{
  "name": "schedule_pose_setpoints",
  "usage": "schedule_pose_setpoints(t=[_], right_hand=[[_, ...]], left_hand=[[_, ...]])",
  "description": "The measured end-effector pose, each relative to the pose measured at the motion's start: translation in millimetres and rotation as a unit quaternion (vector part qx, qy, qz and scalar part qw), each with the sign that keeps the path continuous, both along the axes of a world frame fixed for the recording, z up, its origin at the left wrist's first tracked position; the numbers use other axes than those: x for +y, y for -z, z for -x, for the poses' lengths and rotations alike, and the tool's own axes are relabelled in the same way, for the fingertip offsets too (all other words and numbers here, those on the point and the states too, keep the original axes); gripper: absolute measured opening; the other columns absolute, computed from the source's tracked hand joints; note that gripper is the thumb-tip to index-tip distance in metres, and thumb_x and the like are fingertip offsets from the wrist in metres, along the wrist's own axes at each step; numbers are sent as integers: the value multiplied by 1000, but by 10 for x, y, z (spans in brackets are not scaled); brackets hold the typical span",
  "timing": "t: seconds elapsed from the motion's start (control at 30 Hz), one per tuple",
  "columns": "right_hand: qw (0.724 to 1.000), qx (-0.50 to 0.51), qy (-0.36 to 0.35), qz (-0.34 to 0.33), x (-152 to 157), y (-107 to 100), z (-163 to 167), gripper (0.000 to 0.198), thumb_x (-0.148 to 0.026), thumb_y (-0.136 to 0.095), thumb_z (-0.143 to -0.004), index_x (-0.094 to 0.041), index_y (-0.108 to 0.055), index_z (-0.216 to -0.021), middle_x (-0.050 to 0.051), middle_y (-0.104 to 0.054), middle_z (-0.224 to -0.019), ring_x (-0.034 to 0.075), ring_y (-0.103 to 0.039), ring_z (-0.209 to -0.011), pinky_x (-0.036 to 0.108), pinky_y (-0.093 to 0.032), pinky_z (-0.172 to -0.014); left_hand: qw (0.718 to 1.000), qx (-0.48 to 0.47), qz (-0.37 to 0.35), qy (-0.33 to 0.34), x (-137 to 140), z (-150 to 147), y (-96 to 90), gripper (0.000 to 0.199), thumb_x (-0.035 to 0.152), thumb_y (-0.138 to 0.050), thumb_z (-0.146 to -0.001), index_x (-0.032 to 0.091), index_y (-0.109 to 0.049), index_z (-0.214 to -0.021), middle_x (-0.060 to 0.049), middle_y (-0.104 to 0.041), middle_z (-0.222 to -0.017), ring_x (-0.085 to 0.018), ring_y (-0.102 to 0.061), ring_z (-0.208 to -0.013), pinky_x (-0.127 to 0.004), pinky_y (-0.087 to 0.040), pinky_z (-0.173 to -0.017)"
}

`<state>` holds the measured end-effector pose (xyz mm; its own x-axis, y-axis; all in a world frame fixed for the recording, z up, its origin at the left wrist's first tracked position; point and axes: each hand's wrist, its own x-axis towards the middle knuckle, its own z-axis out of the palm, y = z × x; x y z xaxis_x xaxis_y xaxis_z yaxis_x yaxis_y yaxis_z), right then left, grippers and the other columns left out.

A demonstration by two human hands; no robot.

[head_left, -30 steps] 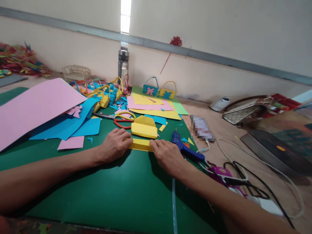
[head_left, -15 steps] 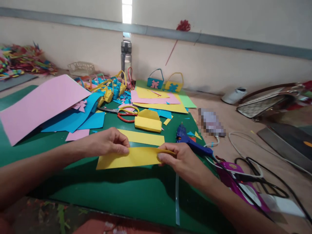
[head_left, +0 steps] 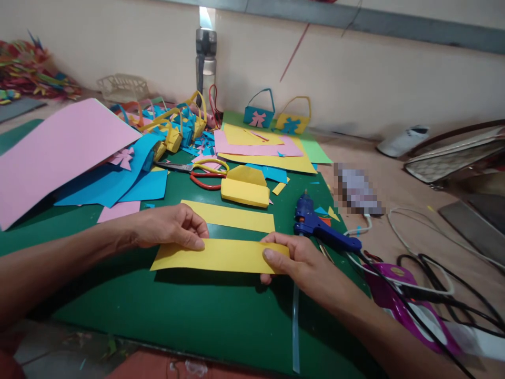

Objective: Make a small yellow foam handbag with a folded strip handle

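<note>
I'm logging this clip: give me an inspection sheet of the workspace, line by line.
Surface: green tabletop, paper spread over its back part.
Work pieces: yellow strip between the hands; second strip flat beyond it; folded yellow piece behind that.
Clutter: scissors beside the folded yellow piece; pink sheet and blue sheets at left; glue gun at right; small scraps.
Hands: left hand and right hand both grip the yellow strip, thumbs on its visible face.
Cables: black cable and white cable at right; far ends not traceable.
Surroundings: bottle, blue paper bag and yellow paper bag near the wall; handbag at right.
</note>
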<state>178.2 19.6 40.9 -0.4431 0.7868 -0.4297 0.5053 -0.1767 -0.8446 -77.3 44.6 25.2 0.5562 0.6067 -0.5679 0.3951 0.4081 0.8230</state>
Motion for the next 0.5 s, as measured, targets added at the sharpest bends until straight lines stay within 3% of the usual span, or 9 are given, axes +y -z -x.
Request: schedule_pose_setpoints(t=[0.07,0.13,0.17,0.2,0.27,0.33,0.37,0.43,0.5], right_hand=[[992,-49,-12,-112,-12,49,-17,11,-26,-44,-83,-19,-51,-79,-1,-63,-61,15,-62,-59,26,-46,-56],[947,-99,-25,-304,-33,113,-39,9,-18,-45,-82,-19,-52,-76,2,-63,-68,15,-61,-63,26,-46,-57],[905,-114,-36,-408,-46,143,-49,11,-14,-44,-82,-19,-51,-75,3,-64,-73,16,-61,-69,27,-47,-60],[855,-123,-51,-502,-58,168,-59,15,-9,-42,-82,-18,-51,-75,6,-64,-78,16,-61,-76,28,-49,-66],[755,-142,-87,-634,-81,194,-75,21,-3,-38,-83,-18,-51,-75,9,-64,-85,18,-60,-90,33,-49,-78],[688,-172,-117,-695,-100,187,-89,22,-2,-38,-83,-17,-52,-74,11,-63,-86,20,-58,-96,36,-49,-82],[668,-185,-125,-710,-107,176,-96,21,-3,-39,-83,-16,-53,-75,11,-62,-86,21,-57,-96,36,-49,-81],[647,-196,-132,-725,-119,153,-110,20,-5,-41,-84,-15,-56,-76,12,-62,-85,22,-57,-96,36,-50,-79],[637,-195,-126,-735,-126,142,-124,19,-6,-42,-83,-15,-57,-77,11,-62,-84,22,-56,-95,37,-49,-78]], left_hand=[[995,37,-93,24,-32,-8,7,19,33,-66,-68,15,-58,-67,5,-53,-56,-7,-42,-49,-19,-30,-46],[954,95,-284,24,-107,-17,23,15,27,-57,-76,15,-56,-67,3,-53,-59,-8,-45,-51,-20,-33,-48],[902,126,-412,12,-159,-20,33,16,23,-52,-80,15,-56,-67,1,-55,-62,-10,-47,-55,-21,-35,-50],[824,151,-546,3,-215,-23,43,18,18,-46,-84,16,-56,-68,-1,-56,-67,-11,-50,-61,-23,-37,-54],[640,191,-744,1,-323,-23,60,19,13,-44,-86,18,-57,-73,-3,-58,-72,-14,-51,-67,-28,-38,-59],[529,202,-824,26,-399,-19,73,15,14,-45,-86,20,-58,-80,-4,-59,-74,-17,-54,-71,-30,-39,-60],[493,205,-845,42,-417,-16,78,13,14,-47,-85,21,-57,-82,-4,-59,-73,-17,-55,-71,-31,-39,-59],[445,206,-869,65,-418,-8,87,10,15,-49,-84,21,-57,-82,-3,-59,-71,-17,-55,-69,-31,-38,-55],[426,205,-878,73,-389,-1,97,10,15,-48,-84,21,-56,-82,-3,-60,-68,-17,-55,-65,-31,-37,-52]])
